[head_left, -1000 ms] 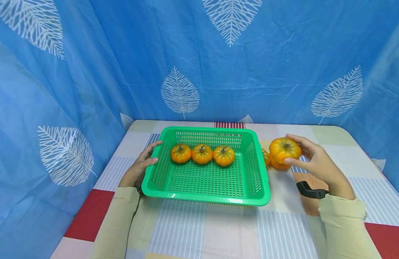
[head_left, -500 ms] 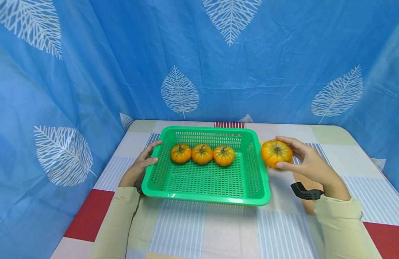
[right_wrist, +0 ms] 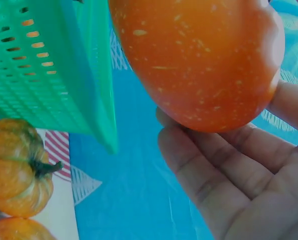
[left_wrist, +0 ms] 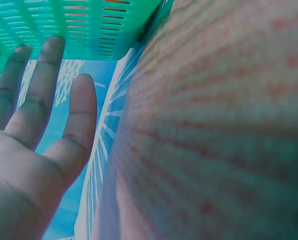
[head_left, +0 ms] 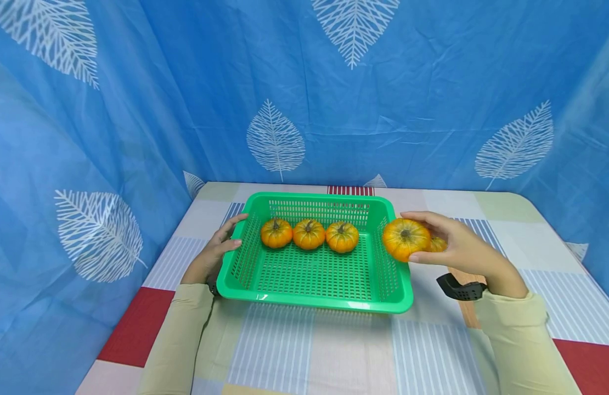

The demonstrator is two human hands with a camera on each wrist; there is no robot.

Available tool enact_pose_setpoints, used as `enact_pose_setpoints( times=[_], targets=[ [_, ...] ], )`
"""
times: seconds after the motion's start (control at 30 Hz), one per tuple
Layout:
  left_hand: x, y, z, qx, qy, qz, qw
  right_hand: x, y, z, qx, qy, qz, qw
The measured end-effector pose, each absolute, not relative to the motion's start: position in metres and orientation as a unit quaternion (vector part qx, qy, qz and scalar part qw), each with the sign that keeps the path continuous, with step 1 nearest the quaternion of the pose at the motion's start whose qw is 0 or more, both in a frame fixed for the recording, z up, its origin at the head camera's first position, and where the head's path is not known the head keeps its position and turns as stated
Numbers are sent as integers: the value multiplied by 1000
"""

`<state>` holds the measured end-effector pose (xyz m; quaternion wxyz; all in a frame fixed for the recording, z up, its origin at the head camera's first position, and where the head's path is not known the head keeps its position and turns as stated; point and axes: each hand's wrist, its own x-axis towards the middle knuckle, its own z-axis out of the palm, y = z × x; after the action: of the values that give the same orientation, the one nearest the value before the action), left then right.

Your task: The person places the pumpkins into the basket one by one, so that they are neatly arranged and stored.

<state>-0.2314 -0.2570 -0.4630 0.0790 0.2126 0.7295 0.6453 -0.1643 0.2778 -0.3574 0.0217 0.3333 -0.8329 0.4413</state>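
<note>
My right hand (head_left: 464, 249) grips a small orange pumpkin (head_left: 406, 240) between thumb and fingers, above the right rim of a green plastic basket (head_left: 314, 305). In the right wrist view the held pumpkin (right_wrist: 204, 65) shows its smooth orange side, fingers (right_wrist: 204, 170) beneath it. Three more pumpkins (head_left: 309, 235) sit in a row in the basket's back half. At the basket's left side my left hand (head_left: 213, 253) rests against the rim. The left wrist view has its fingers (left_wrist: 41, 95) nearly straight, their tips at the slotted wall.
On the table right of the basket, another pumpkin (head_left: 438, 244) is partly hidden behind my right hand. The right wrist view shows a stemmed pumpkin (right_wrist: 18, 167) and part of a second there. A patchwork tablecloth (head_left: 349, 356) covers the table; a blue curtain (head_left: 186, 109) hangs behind and left.
My right hand has carried the pumpkin leftward, from over the other pumpkins on the table to the basket's right rim. The left hand and the basket have stayed in place.
</note>
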Motion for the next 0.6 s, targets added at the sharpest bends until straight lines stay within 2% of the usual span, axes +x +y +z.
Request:
enact_pose_setpoints(
  times=[0.6],
  targets=[
    [-231,-257,-463,227,704,668,85,-181,248,-327,366,-863,347,-33]
  ],
)
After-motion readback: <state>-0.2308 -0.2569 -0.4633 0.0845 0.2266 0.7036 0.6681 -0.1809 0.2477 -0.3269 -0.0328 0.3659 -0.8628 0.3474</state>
